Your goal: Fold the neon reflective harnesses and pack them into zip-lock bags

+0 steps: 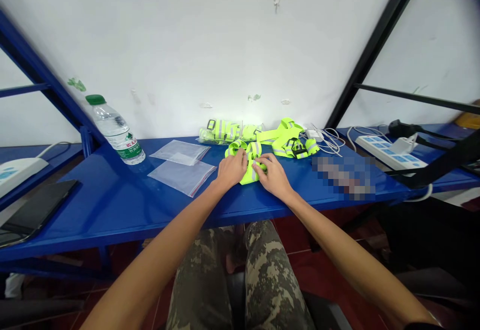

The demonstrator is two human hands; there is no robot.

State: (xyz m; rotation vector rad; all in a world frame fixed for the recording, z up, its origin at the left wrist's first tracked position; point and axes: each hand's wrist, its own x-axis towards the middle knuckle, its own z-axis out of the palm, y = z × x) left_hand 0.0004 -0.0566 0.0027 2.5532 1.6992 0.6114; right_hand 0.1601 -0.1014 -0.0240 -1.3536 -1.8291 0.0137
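Counter (93, 210), blue-painted metal. On it: neon-yellow reflective harness (287, 140), loose, with black buckle; white power strip (390, 152), far right; plastic water bottle (118, 132), green cap; two clear zip bags (182, 177), flat, side by side. Folded neon-yellow reflective strap (249, 167), near the counter's front edge, under left hand (231, 167) and right hand (273, 175). Fingers (262, 162) of both hands curled over the strap, lying close together; whether pinching, cannot tell.
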